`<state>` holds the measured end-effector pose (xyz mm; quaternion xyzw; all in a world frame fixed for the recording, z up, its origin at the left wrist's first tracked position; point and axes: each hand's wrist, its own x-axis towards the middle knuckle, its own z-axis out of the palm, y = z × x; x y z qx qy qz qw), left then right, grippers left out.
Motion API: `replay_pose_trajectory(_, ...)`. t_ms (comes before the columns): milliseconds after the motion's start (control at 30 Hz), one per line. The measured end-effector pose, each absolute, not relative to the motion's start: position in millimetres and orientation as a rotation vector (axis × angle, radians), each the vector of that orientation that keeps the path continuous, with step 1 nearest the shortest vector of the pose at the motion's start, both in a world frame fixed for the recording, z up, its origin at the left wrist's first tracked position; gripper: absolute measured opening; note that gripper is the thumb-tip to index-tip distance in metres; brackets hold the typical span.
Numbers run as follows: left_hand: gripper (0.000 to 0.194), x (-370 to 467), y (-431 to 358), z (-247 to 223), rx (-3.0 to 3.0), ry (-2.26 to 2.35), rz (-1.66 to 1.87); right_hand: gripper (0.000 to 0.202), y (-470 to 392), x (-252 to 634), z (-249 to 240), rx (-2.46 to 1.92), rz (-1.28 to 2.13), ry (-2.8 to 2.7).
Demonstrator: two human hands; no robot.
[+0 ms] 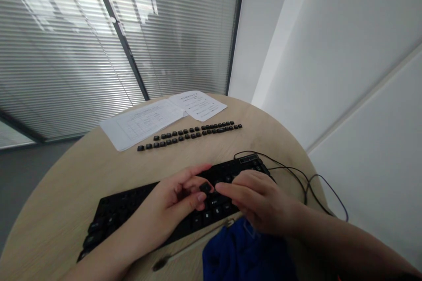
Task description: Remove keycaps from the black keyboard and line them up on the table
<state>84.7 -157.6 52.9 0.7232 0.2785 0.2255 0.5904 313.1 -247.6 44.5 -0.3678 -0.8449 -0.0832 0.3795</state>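
My left hand (178,193) pinches a small black keycap (205,187) between its thumb and fingers, just above the keyboard. My right hand (257,197) reaches in from the right, its fingers curled together and the index fingertip close beside the keycap. Whether that fingertip touches it, or anything sits in those fingers, I cannot tell. Beneath both hands lies a black keyboard (132,197), partly hidden by them. Under my right hand is a blue cloth (244,254). A thin brush (191,245) with dark bristles lies along the keyboard's near side.
Two rows of loose black keycaps (187,136) line the round wooden table (66,184) beyond the keyboard. Behind them lie printed papers (145,123). A black cable (296,169) loops off the keyboard's right end. A white wall and a window with blinds (184,30) stand beyond.
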Motion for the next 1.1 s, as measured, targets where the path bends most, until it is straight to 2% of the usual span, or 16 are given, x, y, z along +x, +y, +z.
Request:
replay_pose_trajectory(233, 0.058, 92.0, -171.6, 37.8, 1.672, 0.529, 0.52, 0.017, -240.1, 304.8, 32.4, -1.08, -0.13, -2.115)
replay_pose_trajectory(433, 0.062, 90.4, -174.4, 35.1, 1.866, 0.516, 0.57, 0.017, -241.3, 314.2, 49.2, -1.07, -0.039, -2.161)
replay_pose_trajectory(567, 0.052, 84.0, -161.0, 35.9, 2.27, 0.725, 0.638, 0.021, -201.2, 379.3, 55.7, -1.487, -0.038, -2.021)
replay_pose_trajectory(700, 0.049, 79.7, -141.2, 26.3, 2.684, 0.889, 0.416, 0.026, -130.2, 469.1, 40.9, -2.061, 0.057, -1.856)
replay_pose_trajectory(900, 0.058, 80.9, -137.4, 11.2, 2.779, 1.047, 0.093, 0.025, -63.5, 516.3, 3.0, -2.144, 0.175, -1.946)
replay_pose_trajectory(1100, 0.055, 79.9, -138.4, 3.8, 2.769, 1.066, 0.064, 0.028, -40.0, 524.7, -5.1, -2.138, 0.246, -2.018)
